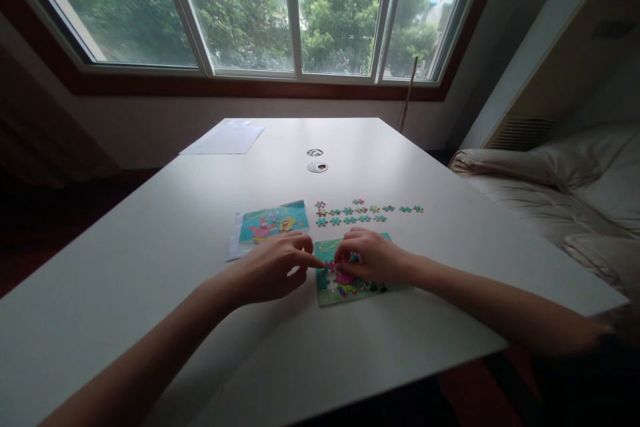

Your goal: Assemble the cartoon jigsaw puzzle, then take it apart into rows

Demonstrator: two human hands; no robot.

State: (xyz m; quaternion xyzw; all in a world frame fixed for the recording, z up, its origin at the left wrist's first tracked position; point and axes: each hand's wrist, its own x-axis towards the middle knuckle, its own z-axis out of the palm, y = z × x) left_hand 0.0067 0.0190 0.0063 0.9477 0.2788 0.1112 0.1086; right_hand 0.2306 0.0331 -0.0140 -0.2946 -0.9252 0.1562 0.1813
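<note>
A partly assembled jigsaw puzzle (pixel 327 297) with a green and teal cartoon picture lies flat on the white table. My left hand (pixel 277 265) reaches in from the left, its index finger stretched out and touching the puzzle near its left edge; no held object shows in it. Over the puzzle's middle, my right hand (pixel 373 256) has thumb and fingers pinched at a pink puzzle piece (pixel 338 275), partly hidden by the fingertips. Several loose puzzle pieces (pixel 350 219) are laid out in rows just beyond. Left of them is a cartoon picture sheet (pixel 251 221), partly behind my left hand.
White paper (pixel 225 139) lies at the table's far left. Two round inserts (pixel 315 167) sit in the tabletop (pixel 150 240) near its far end. A beige sofa (pixel 520 193) stands to the right, and a window (pixel 295 13) lies beyond the table.
</note>
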